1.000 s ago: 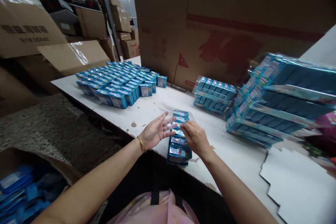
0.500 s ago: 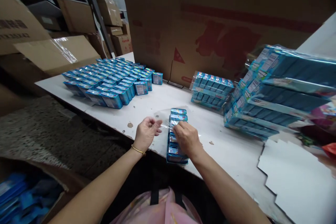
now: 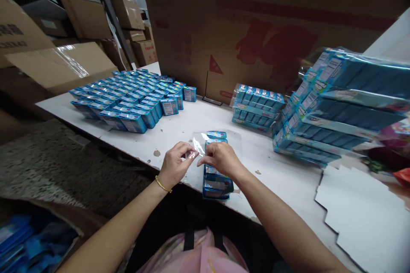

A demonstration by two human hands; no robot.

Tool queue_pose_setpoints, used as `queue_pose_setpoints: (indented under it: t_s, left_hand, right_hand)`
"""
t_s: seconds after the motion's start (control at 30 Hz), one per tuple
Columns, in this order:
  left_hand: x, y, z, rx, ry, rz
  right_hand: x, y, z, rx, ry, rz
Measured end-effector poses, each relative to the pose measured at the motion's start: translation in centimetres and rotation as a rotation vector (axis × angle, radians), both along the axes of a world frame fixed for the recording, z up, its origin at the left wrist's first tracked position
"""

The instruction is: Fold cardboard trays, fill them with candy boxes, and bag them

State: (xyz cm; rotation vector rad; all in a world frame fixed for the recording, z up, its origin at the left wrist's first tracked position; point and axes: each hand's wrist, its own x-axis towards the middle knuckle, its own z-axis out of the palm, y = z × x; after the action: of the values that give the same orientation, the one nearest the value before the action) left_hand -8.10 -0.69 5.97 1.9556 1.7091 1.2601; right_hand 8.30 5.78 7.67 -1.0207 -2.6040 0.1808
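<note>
A clear plastic bag point(image 3: 200, 138) lies over the far part of a row of small blue boxes point(image 3: 218, 184) at the table's near edge. The row sits in a blue tray-like holder. My left hand point(image 3: 178, 160), with a gold bangle at the wrist, pinches the bag's near-left edge between thumb and fingers. Above the middle of the row is my right hand point(image 3: 221, 157), fingers curled on the bag's edge and thumb pointing left. It hides several of the boxes, and its fingertips are partly out of sight.
Many blue boxes point(image 3: 128, 98) stand grouped on the table's left. Plastic-wrapped packs point(image 3: 258, 108) sit at the back, beside a taller wrapped stack point(image 3: 336, 106). White cardboard sheets point(image 3: 365, 209) lie at the right. A large carton point(image 3: 192, 30) stands behind. An open box holds blue pieces point(image 3: 25, 239) at lower left.
The bag's clear film is spread wider to the right over the row. My right hand has shifted slightly left, its thumb now apart from the curled fingers. The view has turned slightly.
</note>
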Motion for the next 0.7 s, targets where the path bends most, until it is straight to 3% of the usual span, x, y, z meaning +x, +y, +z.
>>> queue_pose_setpoints:
  t_s: [0.07, 0.2, 0.27, 0.37, 0.43, 0.53, 0.63, 0.7]
  left_hand:
    - [-0.3, 0.1, 0.0, 0.013, 0.071, 0.011]
    - [-0.3, 0.2, -0.1, 0.065, 0.221, 0.078]
    - [-0.2, 0.6, -0.2, 0.102, 0.194, 0.108]
    - [-0.4, 2.5, -0.6, 0.176, 0.059, 0.187]
    - [-0.7, 4.7, -0.2, 0.188, -0.018, 0.201]
    - [-1.0, 8.2, 2.7, 0.202, -0.111, 0.19]
    - [-0.5, 10.2, 6.7, 0.42, -0.416, 0.124]
    - [0.1, 11.0, 7.7, 0.417, -0.63, 0.017]
  right_hand:
    - [-0.1, -0.1, 0.6, -0.009, 0.002, 0.022]
    - [0.1, -1.6, 0.9, 0.225, -0.066, -0.067]
    - [1.0, -1.7, 0.3, 0.281, -0.118, -0.149]
    - [3.3, 0.3, -0.7, 0.2, -0.211, -0.409]
    - [4.5, 2.4, -0.6, 0.087, -0.263, -0.568]
    - [5.3, 5.1, 1.7, 0.099, -0.113, -0.655]
    - [4.9, 6.6, 4.2, 0.315, 0.366, -0.599]
    - [4.2, 7.7, 4.2, 0.32, 0.685, -0.562]
